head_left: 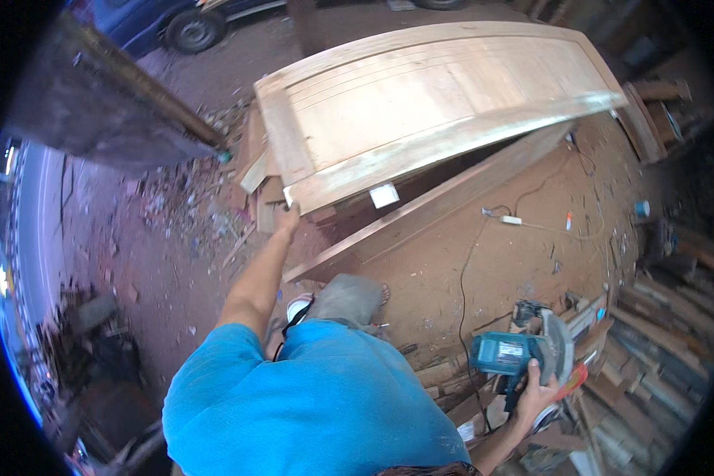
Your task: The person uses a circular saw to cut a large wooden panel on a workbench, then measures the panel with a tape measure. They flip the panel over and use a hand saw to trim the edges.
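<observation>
My left hand (288,217) is closed at the near left corner of a pale panelled wooden door (389,91), its fingers partly hidden. The door lies raised and tilted, with a second wooden panel (444,190) standing on edge beneath its near side. A small white square piece (384,195) shows at the door's near edge. Off to the lower right, my right hand (535,393) is wrapped round the handle of a teal circular saw (501,353). The saw's grey blade guard (562,345) faces right, and it is held above scrap wood.
A dark power cord (462,293) runs over the dirt floor towards a white socket block (511,220). Stacked planks (658,341) fill the right side. Wood offcuts (255,174) lie by the door's left end. A blue vehicle (194,28) stands behind a leaning board (107,103).
</observation>
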`<act>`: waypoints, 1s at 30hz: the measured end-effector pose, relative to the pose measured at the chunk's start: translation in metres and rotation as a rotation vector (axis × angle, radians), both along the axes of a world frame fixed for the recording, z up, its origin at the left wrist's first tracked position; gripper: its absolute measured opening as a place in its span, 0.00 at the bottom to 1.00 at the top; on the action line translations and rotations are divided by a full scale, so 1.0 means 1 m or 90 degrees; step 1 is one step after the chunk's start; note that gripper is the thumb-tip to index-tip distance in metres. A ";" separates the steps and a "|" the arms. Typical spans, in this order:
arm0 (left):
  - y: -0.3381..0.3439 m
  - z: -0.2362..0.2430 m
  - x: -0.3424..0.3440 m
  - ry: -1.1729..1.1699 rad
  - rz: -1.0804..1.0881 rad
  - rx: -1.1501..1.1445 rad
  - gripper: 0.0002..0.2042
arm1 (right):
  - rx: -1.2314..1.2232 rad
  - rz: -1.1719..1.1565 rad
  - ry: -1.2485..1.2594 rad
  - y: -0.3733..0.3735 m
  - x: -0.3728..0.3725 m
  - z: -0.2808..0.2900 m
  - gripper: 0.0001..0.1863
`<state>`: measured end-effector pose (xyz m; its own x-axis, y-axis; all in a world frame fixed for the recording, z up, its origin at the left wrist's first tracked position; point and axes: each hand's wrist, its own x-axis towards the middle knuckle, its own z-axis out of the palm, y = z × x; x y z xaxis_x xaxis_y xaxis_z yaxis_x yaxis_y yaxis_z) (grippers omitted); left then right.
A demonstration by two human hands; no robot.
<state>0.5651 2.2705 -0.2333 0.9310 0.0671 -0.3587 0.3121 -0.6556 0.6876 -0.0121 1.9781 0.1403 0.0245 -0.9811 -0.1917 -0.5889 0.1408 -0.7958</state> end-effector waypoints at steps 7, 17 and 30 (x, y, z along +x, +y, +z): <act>-0.037 -0.012 -0.020 0.155 0.188 -0.286 0.30 | -0.137 0.145 -0.066 -0.081 0.075 0.056 0.14; -0.068 -0.018 -0.028 -0.133 0.383 -0.135 0.22 | 0.038 0.406 -0.076 -0.144 0.271 0.057 0.17; -0.252 0.051 0.009 -0.211 -0.043 0.161 0.27 | 0.018 0.871 0.031 -0.177 0.522 0.063 0.19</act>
<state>0.5743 2.0184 -0.1828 0.9986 0.0488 -0.0189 0.0510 -0.8283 0.5579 0.5100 1.8006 0.2036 0.9553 -0.1743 -0.2389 -0.2957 -0.5552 -0.7774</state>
